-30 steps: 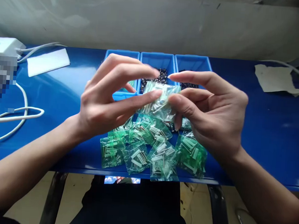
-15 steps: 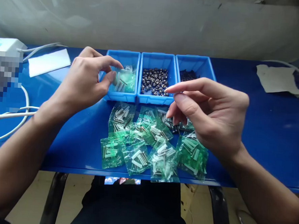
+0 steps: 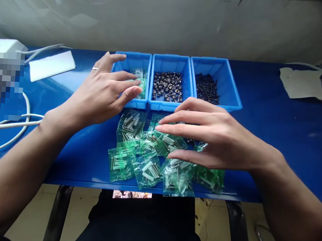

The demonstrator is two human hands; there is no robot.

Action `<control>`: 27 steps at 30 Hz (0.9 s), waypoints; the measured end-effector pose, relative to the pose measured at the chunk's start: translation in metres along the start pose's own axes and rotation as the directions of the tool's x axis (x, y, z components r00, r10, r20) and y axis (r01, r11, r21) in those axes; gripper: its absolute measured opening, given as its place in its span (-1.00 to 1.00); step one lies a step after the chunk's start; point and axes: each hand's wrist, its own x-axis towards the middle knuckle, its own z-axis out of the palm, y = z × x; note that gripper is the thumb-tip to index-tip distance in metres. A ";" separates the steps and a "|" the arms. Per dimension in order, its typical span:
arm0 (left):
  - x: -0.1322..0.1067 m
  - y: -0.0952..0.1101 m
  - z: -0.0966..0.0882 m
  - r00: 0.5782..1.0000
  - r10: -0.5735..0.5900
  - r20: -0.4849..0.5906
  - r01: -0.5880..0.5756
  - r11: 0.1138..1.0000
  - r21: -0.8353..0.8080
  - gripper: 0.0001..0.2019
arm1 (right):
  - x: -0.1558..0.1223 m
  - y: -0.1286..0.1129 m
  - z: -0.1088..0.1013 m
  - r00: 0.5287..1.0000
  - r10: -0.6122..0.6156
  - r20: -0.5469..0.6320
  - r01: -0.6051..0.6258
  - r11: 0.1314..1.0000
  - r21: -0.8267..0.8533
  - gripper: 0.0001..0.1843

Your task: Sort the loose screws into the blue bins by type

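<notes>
My left hand hovers at the left blue bin, its fingers spread over clear-green packets inside. Nothing shows in its grip. My right hand is open, with fingers stretched to the left over a group of green plastic packets on the table. Pale plugs and metal screws show through the film of these packets. The right hand hides part of the group. In the middle bin lie short shiny metal fasteners; dark screws lie in the right bin.
The blue table ends at a front edge above my lap. White cables and a folded white paper lie at left, beside a white device. Another paper sheet lies far right. A lit screen shows below the edge.
My left hand has spread its fingers and no longer pinches the packet in the left bin. My right hand has opened from its pinched shape and moved lower, over the packets.
</notes>
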 end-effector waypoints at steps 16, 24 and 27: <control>0.002 -0.002 0.004 0.999 -0.049 0.000 0.049 0.996 -0.068 -0.24 | 0.004 -0.005 0.025 1.000 -0.012 -0.007 0.011 0.990 -0.140 -0.62; 0.058 -0.035 -0.018 0.998 -0.015 0.068 0.006 0.991 0.135 -0.58 | 0.007 -0.004 0.033 0.998 -0.041 -0.054 0.032 0.987 -0.156 -0.72; 0.073 -0.040 -0.017 0.980 -0.008 0.200 -0.029 0.983 0.180 -0.69 | 0.007 -0.003 0.032 0.997 -0.040 -0.071 0.028 0.986 -0.163 -0.74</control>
